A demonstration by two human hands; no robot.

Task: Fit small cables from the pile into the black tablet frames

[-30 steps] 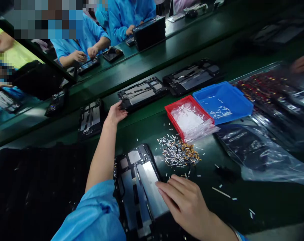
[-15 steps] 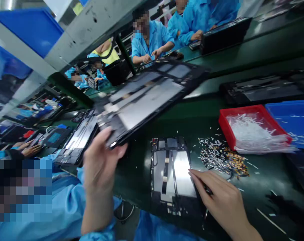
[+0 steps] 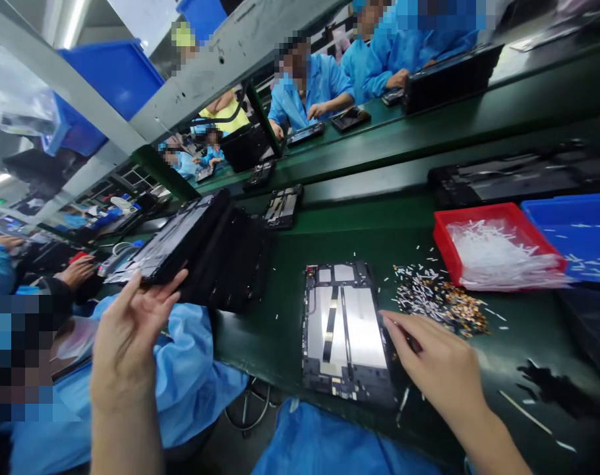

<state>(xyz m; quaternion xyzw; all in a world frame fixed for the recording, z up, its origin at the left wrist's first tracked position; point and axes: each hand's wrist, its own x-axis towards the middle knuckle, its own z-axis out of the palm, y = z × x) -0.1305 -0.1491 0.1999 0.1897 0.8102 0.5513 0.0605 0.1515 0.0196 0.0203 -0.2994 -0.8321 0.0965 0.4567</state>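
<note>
My left hand (image 3: 134, 330) grips the lower edge of an opened tablet (image 3: 176, 227), its silvery inside facing up, against a leaning stack of black tablets (image 3: 235, 264). Another opened tablet (image 3: 364, 323) lies flat on the green bench in front of me, showing silver plates, a dark ribbon cable and black edges. Beside its right edge is my right hand (image 3: 436, 359), with thumb and forefinger pinched together. Something dark shows in that hand, mostly hidden by the fingers.
Right of the flat tablet lies a pile of small white and gold pieces (image 3: 428, 300). Behind it stand a red tray (image 3: 443, 241) of white strips and a blue tray (image 3: 577, 211). More tablets (image 3: 522, 175) lie at the back right. Co-workers in blue sit across and to the left.
My left hand has carried the opened tablet left and down from above the bench to the stack. My right hand stays by the flat tablet's right edge. The view has shifted slightly.
</note>
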